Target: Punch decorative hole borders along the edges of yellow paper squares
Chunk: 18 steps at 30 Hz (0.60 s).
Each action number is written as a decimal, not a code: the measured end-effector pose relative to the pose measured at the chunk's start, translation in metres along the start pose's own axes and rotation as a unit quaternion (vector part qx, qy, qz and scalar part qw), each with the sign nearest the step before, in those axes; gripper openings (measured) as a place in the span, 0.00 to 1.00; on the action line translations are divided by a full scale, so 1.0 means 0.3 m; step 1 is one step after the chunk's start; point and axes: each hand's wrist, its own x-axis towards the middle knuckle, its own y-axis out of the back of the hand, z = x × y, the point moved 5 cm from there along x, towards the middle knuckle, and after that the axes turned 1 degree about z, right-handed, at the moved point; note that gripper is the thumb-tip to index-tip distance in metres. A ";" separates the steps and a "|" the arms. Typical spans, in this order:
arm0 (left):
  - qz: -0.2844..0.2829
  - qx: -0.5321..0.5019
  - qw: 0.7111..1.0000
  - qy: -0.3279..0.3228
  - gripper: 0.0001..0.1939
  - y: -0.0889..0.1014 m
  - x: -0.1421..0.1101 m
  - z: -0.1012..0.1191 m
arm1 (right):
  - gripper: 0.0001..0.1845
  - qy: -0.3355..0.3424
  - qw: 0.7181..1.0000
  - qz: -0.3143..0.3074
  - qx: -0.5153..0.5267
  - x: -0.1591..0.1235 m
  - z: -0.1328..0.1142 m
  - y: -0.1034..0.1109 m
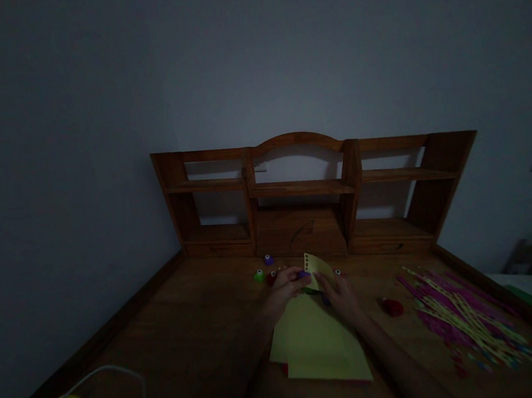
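Note:
My left hand (285, 286) is closed around a small purple punch (302, 275), pinching it at the fingertips. My right hand (340, 294) grips a yellow paper piece (317, 266) with a row of small holes along its edge; the paper stands up between both hands. Below the hands a stack of yellow paper sheets (316, 342) lies flat on the wooden surface (189, 333).
Small punches lie near the hands: a green one (258, 276), a purple one (268, 259), a red one (393, 306). Several pink and yellow paper strips (463, 317) are heaped at the right. A wooden shelf unit (303, 195) stands behind. A white cable (101, 393) loops at front left.

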 end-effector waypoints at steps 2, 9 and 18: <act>0.008 0.007 1.000 0.001 0.26 -0.002 -0.004 0.006 | 0.25 -0.008 1.000 0.000 0.002 0.001 0.008 -0.004; -0.010 0.010 1.000 -0.009 0.23 -0.004 -0.007 0.008 | 0.24 -0.009 1.000 -0.006 0.004 -0.001 -0.002 0.005; -0.009 0.004 1.000 0.011 0.24 -0.001 -0.005 0.003 | 0.25 -0.004 1.000 -0.001 -0.002 0.001 0.014 -0.008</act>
